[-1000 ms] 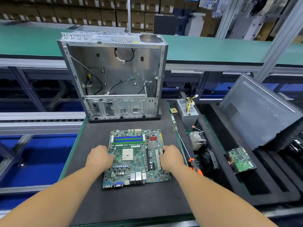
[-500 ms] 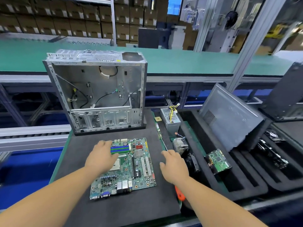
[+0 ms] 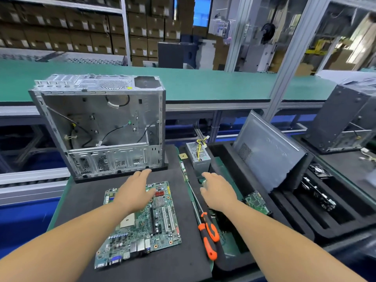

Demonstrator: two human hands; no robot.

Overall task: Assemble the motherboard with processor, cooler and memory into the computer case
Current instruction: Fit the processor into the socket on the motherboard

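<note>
- My left hand point(image 3: 136, 192) is flat over the far half of the motherboard point(image 3: 142, 224), fingers straight and loosely apart, holding nothing; contact unclear.
- Board lies flat on the black mat point(image 3: 85, 192), mostly below my fingers.
- Open computer case point(image 3: 101, 127) stands just beyond my left fingertips.
- My right hand point(image 3: 218, 192) is open, fingers relaxed, over the foam tray point(image 3: 234, 159).
- Processor point(image 3: 183, 156) lies beyond my right fingertips.
- Orange-handled screwdriver point(image 3: 208, 235) lies beside my right wrist.

From my seat the view is bright and evenly lit — cool overhead light, with only soft, faint shadows on the black foam mat point(image 3: 126, 269). The wide lens bows straight lines near the edges. The computer case point(image 3: 101, 127) reads sharp; the far right and the background shelving are smeared with motion blur — daylight glare washes the top right corner.
</note>
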